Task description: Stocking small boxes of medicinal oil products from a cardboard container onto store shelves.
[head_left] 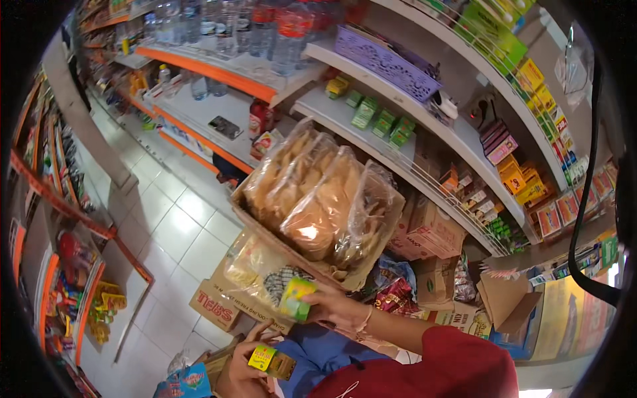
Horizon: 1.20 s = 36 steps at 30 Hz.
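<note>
My right hand [334,309], with a bracelet at the wrist, grips a yellow and green package [297,298] just in front of a cardboard box [278,236]. Several clear plastic bags of brown snack food [318,209] fill that box. Lower down, my left hand [245,362] holds a small box [271,361] with a yellow-green label and a brown end. A clear plastic bag with pale contents [249,263] and a black-and-white patterned item [281,283] lie between the snack box and a flat brown carton [216,304].
Shelves with water bottles [226,30], a phone [225,127], a purple basket [385,62] and green boxes [383,123] run along the far side. Cartons [430,226] and a red packet [395,297] stand at the right. White floor tiles [176,229] and another shelf [74,303] lie left.
</note>
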Available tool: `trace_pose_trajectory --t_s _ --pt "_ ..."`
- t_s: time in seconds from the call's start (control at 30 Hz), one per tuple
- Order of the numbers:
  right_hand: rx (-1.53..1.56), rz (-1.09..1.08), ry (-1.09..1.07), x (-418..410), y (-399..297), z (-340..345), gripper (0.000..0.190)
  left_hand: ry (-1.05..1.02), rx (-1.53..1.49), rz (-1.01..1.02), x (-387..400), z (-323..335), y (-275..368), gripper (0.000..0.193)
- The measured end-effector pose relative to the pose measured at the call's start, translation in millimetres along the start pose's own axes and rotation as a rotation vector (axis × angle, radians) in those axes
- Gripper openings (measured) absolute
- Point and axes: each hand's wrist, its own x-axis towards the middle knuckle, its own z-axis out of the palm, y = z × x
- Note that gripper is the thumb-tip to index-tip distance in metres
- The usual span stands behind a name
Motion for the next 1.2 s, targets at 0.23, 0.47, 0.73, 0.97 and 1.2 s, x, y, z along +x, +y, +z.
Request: trace_pose_trajectory --t_s 0.23,0.47,0.73,0.97,1.2 --pt "0.154 -0.354 0.1 -15 -107 -87 0.043 -0.064 -0.063 -0.006 69 5 -20 0.056" --pt "-0.706 -0.892 0.448 -2 -227 -64 0.045 -0.208 -0.053 -0.093 116 -2 -10 0.058" --pt "-1.654 -1.259 0.958 93 -336 -54 0.05 -0.228 -0.016 -0.285 149 -35 16 0.057" --pt "-1.88 -1.113 1.237 167 -384 -58 0.053 -0.274 0.003 -0.404 157 -86 35 0.065" --pt "-1.782 -0.841 1.342 215 -411 -57 0.049 -0.238 -0.039 -0.518 161 -117 47 0.06"
